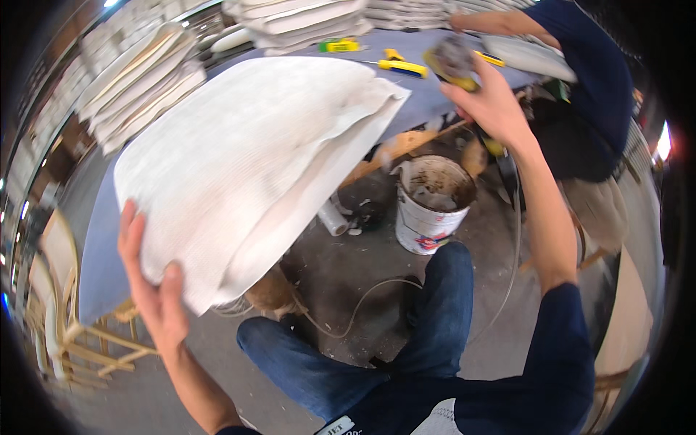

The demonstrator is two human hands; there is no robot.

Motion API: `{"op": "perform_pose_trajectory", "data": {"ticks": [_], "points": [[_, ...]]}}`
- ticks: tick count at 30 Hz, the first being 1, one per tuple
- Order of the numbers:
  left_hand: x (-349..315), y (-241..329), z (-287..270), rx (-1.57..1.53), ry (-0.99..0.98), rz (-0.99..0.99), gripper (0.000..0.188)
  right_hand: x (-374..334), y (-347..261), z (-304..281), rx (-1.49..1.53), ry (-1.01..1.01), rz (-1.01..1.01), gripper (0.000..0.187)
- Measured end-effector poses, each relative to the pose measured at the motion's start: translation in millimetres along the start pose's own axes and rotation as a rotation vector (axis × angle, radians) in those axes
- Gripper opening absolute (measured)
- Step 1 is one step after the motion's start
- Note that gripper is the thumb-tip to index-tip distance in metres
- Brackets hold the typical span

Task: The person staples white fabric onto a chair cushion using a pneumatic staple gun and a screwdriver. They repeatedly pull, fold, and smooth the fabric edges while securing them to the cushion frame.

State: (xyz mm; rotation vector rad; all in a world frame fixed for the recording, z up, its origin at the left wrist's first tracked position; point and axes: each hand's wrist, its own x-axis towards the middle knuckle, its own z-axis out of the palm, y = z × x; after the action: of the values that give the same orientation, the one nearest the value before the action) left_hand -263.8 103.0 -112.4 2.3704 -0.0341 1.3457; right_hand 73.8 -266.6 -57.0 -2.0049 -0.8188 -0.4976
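A large white cloth-covered seat pad (217, 159) lies on the blue-covered table, its near right edge sticking out over the front with loose fabric layers showing. My left hand (156, 290) grips the pad's lower left corner, thumb on top and fingers along the side. Raised over the table's right part, my right hand (493, 101) is wrapped round a blurred grey-and-yellow power tool, apparently a staple gun (453, 61). A thin hose (516, 232) hangs down below that hand. Beyond the pad lies a yellow-handled screwdriver (403, 68).
A white bucket (428, 230) with a stained inside stands below the table edge. Stacks of pale pads (141, 83) line the table's back. A co-worker's dark sleeve (594, 65) is at the right. Wooden chair frames (69, 290) stand left; a hose (355, 315) crosses the floor.
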Motion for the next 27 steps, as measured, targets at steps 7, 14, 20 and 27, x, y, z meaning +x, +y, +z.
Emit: {"op": "perform_pose_trajectory", "data": {"ticks": [7,14,20,27], "points": [[-1.4,-15.8,-1.3,-0.083,0.003,-0.101,0.074,128.6,101.3,3.4,-0.772,-0.156,-0.040,0.057],[-7.6,-23.4,-1.3,-0.084,0.073,-0.118,0.077,176.2,128.1,37.6,-0.914,-0.192,0.178,0.044],[-11.3,-24.6,10.1,-0.121,0.163,-0.138,0.085,184.8,169.2,52.5,-0.969,-0.077,0.135,0.028],[-6.5,-25.8,17.6,-0.174,0.161,-0.088,0.080,156.2,167.9,43.9,-0.539,0.610,-0.370,0.035]]}}
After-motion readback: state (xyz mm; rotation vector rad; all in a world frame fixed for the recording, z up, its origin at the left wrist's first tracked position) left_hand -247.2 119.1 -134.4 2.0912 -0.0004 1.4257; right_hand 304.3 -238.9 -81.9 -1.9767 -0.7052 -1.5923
